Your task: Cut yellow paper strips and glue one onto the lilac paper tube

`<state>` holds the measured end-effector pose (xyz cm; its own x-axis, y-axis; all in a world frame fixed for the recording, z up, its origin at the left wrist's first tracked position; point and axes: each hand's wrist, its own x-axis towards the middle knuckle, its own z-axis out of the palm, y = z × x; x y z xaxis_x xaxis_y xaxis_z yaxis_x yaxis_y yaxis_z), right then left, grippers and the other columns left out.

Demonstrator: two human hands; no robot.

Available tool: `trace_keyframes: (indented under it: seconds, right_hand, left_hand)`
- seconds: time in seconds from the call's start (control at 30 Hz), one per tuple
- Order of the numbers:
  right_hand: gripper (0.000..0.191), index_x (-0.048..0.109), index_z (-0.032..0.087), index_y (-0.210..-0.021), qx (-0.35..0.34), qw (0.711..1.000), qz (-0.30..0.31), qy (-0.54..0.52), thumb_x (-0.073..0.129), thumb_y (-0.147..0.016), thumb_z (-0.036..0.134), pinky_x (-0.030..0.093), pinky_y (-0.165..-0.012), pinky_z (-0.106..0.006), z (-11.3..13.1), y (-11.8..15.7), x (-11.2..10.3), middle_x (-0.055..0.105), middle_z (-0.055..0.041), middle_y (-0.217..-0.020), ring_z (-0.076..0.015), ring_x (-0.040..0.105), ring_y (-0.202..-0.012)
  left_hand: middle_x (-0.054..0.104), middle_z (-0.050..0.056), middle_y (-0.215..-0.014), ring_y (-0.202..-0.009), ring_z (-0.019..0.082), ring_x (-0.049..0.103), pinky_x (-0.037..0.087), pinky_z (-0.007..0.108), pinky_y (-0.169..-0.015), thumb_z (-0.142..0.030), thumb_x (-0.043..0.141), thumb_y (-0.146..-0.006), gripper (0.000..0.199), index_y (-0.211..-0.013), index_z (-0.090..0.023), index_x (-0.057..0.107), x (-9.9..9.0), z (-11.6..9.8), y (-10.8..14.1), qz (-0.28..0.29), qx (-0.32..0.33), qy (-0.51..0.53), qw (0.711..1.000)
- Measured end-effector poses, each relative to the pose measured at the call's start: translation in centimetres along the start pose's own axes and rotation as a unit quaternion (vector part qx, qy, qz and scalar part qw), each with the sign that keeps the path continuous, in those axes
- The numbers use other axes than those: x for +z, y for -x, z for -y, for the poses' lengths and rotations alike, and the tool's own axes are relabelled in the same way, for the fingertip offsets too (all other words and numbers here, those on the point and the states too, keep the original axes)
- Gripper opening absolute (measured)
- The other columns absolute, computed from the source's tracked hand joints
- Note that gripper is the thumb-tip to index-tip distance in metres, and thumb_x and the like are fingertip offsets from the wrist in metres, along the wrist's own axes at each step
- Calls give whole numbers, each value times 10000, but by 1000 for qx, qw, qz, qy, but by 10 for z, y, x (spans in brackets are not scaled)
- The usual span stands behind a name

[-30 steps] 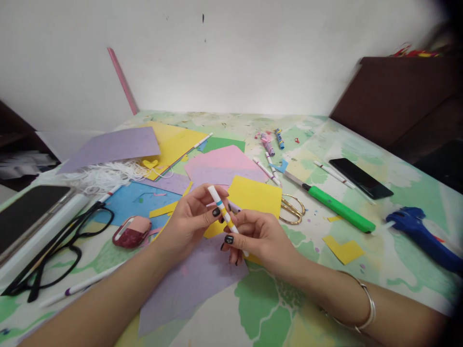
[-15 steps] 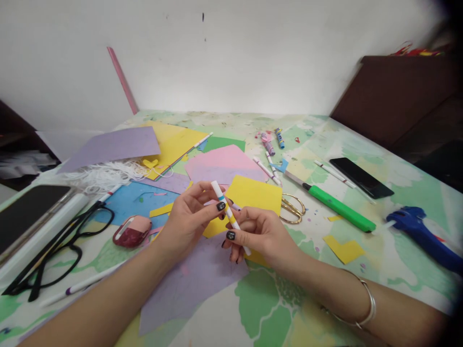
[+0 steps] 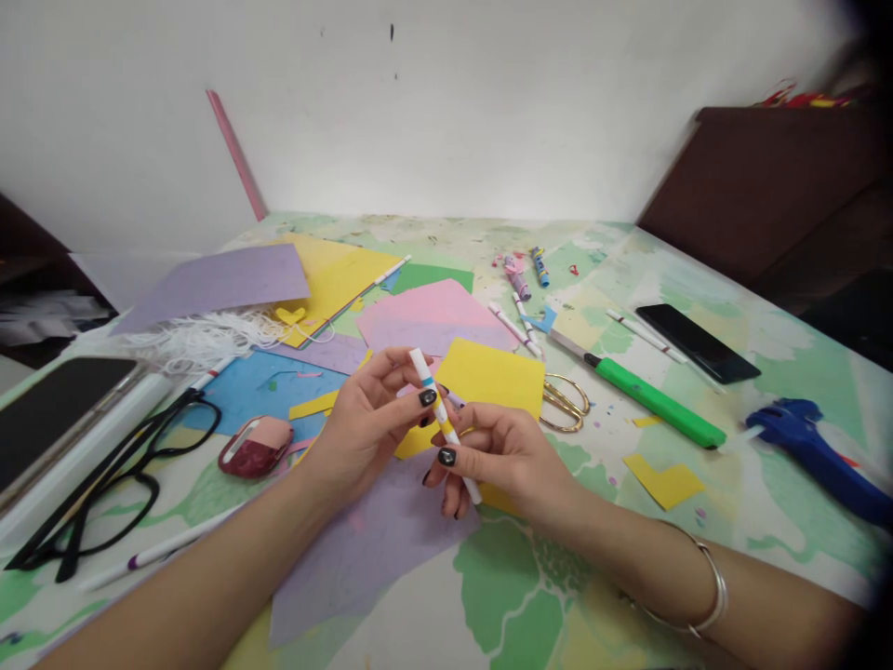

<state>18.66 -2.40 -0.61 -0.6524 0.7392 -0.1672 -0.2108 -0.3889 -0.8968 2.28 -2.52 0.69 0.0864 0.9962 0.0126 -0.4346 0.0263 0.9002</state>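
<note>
Between the fingertips of both hands is a white marker pen [image 3: 422, 367] with a teal ring, tilted over the table, its upper end leaning left. A narrow yellow band [image 3: 445, 421] lies around its middle. My left hand [image 3: 366, 428] pinches the marker near its middle, thumb in front. Lower down, my right hand [image 3: 513, 456] grips it with thumb and fingers. Beneath and behind the hands are a yellow paper sheet [image 3: 499, 377] and a purple sheet [image 3: 369, 558]. Gold-handled scissors [image 3: 566, 402] lie partly under the yellow sheet.
On the right lie a green utility knife [image 3: 656, 400] with blade out, a black phone [image 3: 698, 342] and a blue glue gun [image 3: 816, 456]. Leftward are black glasses [image 3: 150, 456], a red-and-pink case [image 3: 255, 447], white string [image 3: 202, 340] and another phone [image 3: 62, 409]. A wall stands behind.
The marker has turned and slid slightly downward between my fingers, and the fingers of my right hand have shifted a little. Everything else stays where it was.
</note>
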Motion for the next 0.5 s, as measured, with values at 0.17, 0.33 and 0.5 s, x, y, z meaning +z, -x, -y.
trace_keyframes:
  seconds: [0.17,0.33,0.5]
  right_hand:
    - [333,523,172,-851,1,1000,7,-7,756,-722,371,498,-469,-197,-2,-1,-1,693,-11,-652,-92,623,-471]
    - [343,517,176,-851,2,1000,8,-14,764,-716,373,501,-462,-195,-5,-2,-3,695,-8,-638,-94,623,-462]
    - [327,522,175,-853,-2,1000,8,-11,759,-722,359,502,-465,-195,-7,-2,-3,699,-8,-644,-93,627,-462]
  left_hand:
    - [665,-15,-750,-617,117,632,457,215,-541,-176,794,-657,362,-953,-182,585,0,-1,-1,-17,4,-20,1000]
    - [646,-33,-721,-582,97,603,441,199,-519,-162,799,-642,382,-938,-190,559,1,0,-1,-27,16,-18,999]
    - [641,-40,-705,-564,88,583,425,186,-508,-147,802,-632,458,-987,-200,518,-1,1,-1,-33,6,-27,999]
